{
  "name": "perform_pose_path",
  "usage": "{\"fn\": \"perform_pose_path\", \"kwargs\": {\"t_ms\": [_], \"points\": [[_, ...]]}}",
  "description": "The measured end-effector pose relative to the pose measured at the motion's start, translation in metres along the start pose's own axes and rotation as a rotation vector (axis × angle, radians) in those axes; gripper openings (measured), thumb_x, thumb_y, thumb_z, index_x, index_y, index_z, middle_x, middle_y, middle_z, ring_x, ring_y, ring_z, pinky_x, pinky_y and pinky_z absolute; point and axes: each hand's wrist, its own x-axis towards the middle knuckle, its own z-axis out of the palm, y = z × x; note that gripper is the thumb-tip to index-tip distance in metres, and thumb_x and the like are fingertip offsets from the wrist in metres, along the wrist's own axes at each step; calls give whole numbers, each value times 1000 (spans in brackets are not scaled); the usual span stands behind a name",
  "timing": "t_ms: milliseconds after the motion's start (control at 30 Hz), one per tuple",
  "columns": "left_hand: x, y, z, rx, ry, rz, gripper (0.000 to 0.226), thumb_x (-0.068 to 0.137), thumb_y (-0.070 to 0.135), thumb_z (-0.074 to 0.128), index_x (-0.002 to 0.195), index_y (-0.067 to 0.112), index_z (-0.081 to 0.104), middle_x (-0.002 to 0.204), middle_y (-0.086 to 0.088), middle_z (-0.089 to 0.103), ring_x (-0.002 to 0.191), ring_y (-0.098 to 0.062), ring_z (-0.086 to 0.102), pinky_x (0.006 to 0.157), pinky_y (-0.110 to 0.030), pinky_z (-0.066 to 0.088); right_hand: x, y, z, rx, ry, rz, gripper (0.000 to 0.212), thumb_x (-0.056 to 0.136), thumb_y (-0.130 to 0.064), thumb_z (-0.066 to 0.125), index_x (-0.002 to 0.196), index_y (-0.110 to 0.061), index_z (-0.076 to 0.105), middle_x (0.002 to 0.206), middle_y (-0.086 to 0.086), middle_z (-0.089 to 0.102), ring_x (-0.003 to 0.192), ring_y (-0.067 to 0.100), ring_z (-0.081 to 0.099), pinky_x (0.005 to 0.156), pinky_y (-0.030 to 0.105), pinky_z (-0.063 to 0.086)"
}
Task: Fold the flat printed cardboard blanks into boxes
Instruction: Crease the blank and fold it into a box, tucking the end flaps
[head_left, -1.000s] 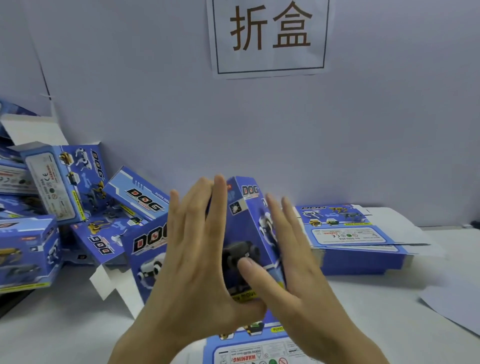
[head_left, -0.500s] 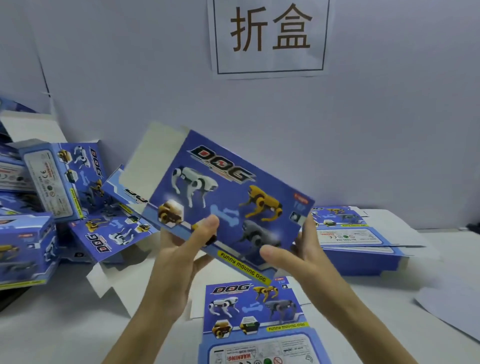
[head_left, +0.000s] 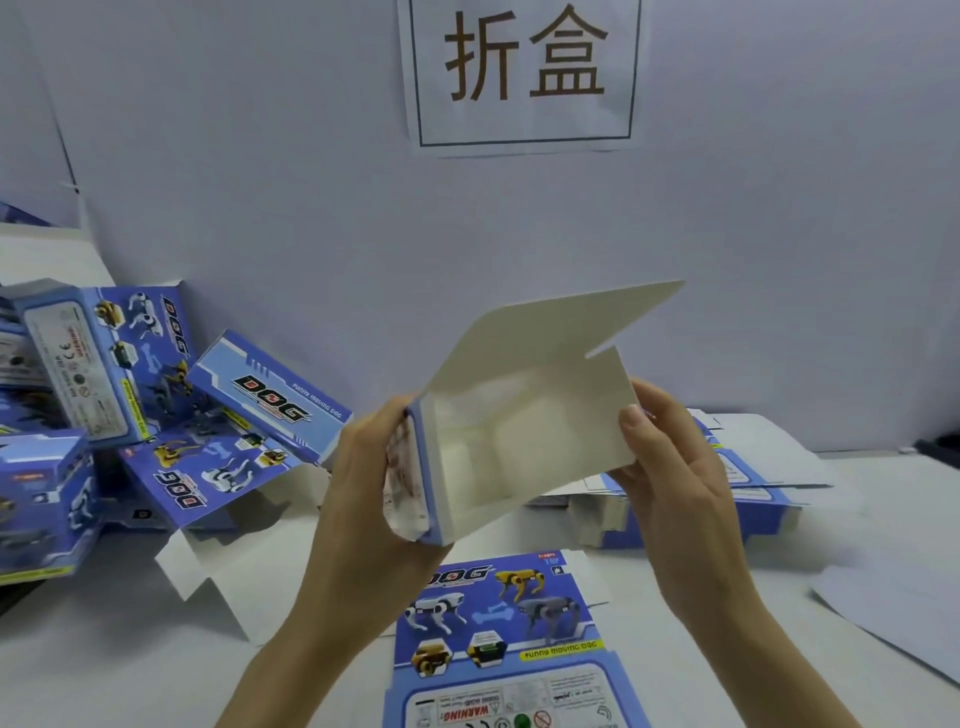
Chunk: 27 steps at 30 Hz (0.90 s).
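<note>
The box (head_left: 519, 447) is held above the table (head_left: 104, 665), just over 1 flat blank (head_left: 498, 618); since 0.5 s ago it has been turned from its printed face to its open white inside. Its left wall is gripped by the left hand (head_left: 363, 499), curled round it; the right flap is pinched by the right hand (head_left: 680, 499), thumb on the white face. The sleeve is judged squared up, with the end flaps left to tuck. Finished boxes (head_left: 88, 364) lie piled at left
</note>
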Motion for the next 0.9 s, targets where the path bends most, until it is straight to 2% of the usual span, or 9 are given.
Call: {"fn": "perform_pose_path", "kwargs": {"t_ms": [100, 233, 300, 367, 467, 567, 667, 800, 900], "points": [[1, 4, -5, -10, 35, 41, 86, 58, 13, 81, 131, 30, 38, 130, 4, 45, 122, -20, 50, 96, -26, 46, -1, 5, 1, 96, 91, 42, 27, 81, -28, 57, 107, -24, 65, 85, -7, 73, 73, 6, 66, 66, 16, 52], [3, 6, -8, 181, 35, 174, 98, 49, -6, 90, 130, 21, 41, 125, -1, 43, 115, -15, 46, 93, -6, 38, 1, 9, -5, 122, 116, 246, 24, 94, -8, 50, 102, -21, 69, 81, -4, 73, 67, 8, 64, 67, 24, 53], [2, 8, -5, 258, 7, 211, 106, 42, -18, 88, 130, 19, 40, 125, -1, 42, 114, -10, 41, 93, -1, 34, 2, 10, -6, -79, 140, 203, 29, 96, -11, 51, 89, -28, 73, 78, -12, 72, 70, 3, 62, 68, 22, 50], [0, 12, -1, 264, -20, 220, 109, 41, -21, 86, 131, 20, 40, 126, 0, 42, 115, -7, 39, 93, 0, 32, 1, 9, -4, -405, 159, 16, 33, 97, -25, 51, 71, -36, 67, 66, -20, 64, 62, -2, 53, 60, 16, 42], [-4, 18, 6, 238, -66, 236, 112, 39, -20, 87, 132, 20, 39, 128, 2, 41, 118, -5, 37, 91, 2, 33, -1, 4, -2, -638, 49, -62, 35, 94, -52, 47, 65, -35, 57, 57, -12, 53, 56, 4, 43, 52, 16, 33], [-6, 19, 7, 210, -105, 232, 114, 38, -20, 87, 133, 22, 38, 129, 4, 41, 124, 10, 31, 90, 3, 32, 2, 4, -6, -711, 17, 16, 49, 96, -41, 46, 62, -5, 51, 56, 7, 47, 58, 19, 39, 56, 33, 32], [-3, 16, 6, 182, -83, 140, 109, 50, -7, 90, 138, 29, 37, 127, 5, 40, 120, 20, 31, 88, 6, 30, 5, 2, -8, -740, 8, 100, 52, 98, -29, 47, 66, 12, 46, 62, 28, 45, 60, 31, 39, 62, 46, 42], [-4, 32, 9, 143, 28, -13, 81, 75, 39, 72, 142, 34, 26, 136, 5, 34, 125, 11, 31, 87, 8, 27, 1, 6, -3, -1031, 148, 52, 50, 99, -23, 45, 53, -5, 42, 47, 1, 44, 51, 22, 43, 52, 36, 36], [-8, 48, 13, 249, 97, 149, 66, 90, 44, 56, 145, 13, 37, 138, 4, 37, 131, 0, 34, 100, -2, 28, -4, 5, 2, -1220, 259, -42, 48, 96, -19, 44, 50, -17, 30, 45, -3, 35, 46, 16, 34, 47, 31, 21]]}}
